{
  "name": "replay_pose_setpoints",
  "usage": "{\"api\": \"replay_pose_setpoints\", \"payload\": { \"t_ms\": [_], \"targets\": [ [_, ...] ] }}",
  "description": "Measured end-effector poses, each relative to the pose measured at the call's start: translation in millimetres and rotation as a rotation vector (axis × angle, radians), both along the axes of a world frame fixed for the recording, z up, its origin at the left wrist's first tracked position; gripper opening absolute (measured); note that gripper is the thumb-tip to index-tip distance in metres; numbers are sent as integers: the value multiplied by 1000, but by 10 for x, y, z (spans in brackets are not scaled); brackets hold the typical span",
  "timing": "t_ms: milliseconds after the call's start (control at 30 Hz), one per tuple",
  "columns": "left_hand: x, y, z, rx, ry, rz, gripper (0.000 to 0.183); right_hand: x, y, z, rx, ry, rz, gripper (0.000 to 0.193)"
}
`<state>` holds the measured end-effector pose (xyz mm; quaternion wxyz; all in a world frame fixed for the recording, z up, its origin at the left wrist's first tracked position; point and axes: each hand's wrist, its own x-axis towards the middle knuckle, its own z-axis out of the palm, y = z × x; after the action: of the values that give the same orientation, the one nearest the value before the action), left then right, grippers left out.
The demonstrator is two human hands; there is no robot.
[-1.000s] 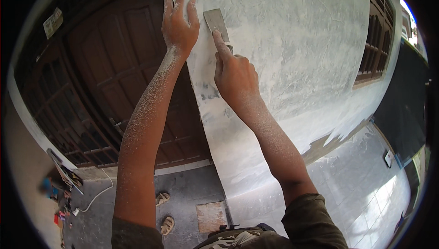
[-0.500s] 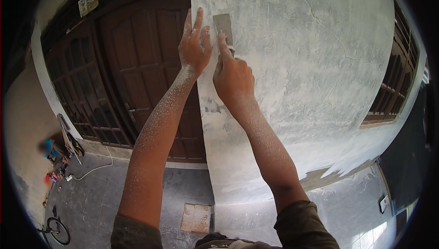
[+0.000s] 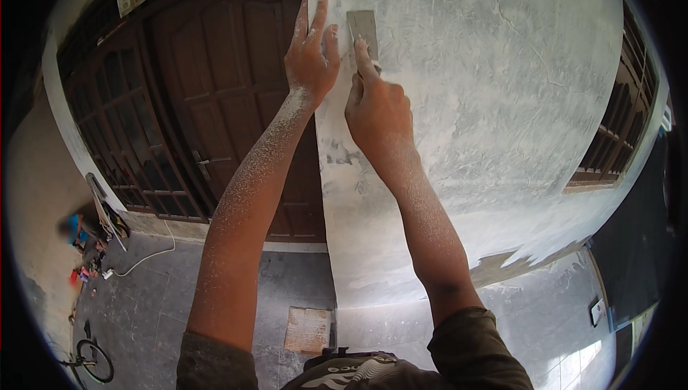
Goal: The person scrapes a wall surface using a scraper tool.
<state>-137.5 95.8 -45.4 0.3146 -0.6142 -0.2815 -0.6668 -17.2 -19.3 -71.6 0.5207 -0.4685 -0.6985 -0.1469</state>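
Observation:
My right hand (image 3: 380, 107) grips a putty knife (image 3: 362, 28), its index finger stretched along the flat grey blade. The blade lies against the white-grey plastered wall (image 3: 459, 103), near the corner beside the door; most of the handle is hidden in my fist. My left hand (image 3: 312, 57) is open at the wall's left edge, fingers spread and pointing up, with nothing seen in it. White dust speckles both forearms and the left fingers. Thin cracks and uneven patches of filler show on the wall.
Left of the corner stands a dark brown panelled door (image 3: 229, 103) with a metal handle. A shuttered window (image 3: 613, 125) is at the right. Below lie a cardboard piece (image 3: 307, 329), a white cable (image 3: 147, 261) and a small bicycle (image 3: 93, 361). A person (image 3: 75, 229) is low at far left.
Both hands have shifted slightly up and right in the picture, and the putty knife with them. The surroundings have also shifted a little. My grip looks the same.

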Motion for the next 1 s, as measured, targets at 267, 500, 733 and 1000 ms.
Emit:
{"api": "replay_pose_setpoints", "payload": {
  "t_ms": [267,500,733,1000],
  "targets": [
    [48,8,6,17,-6,-17,50,-18,-71,245,-10,20,-18,50],
    [16,29,13,72,9,-17,49,1,-62,100,-35,30,34,48],
    [-28,6,-5,18,-5,-27,48,-17,-44,8,-51,22,-22,47],
    [12,21,3,67,6,-5,49,25,-102,245,-17,10,-45,48]
  ]
}}
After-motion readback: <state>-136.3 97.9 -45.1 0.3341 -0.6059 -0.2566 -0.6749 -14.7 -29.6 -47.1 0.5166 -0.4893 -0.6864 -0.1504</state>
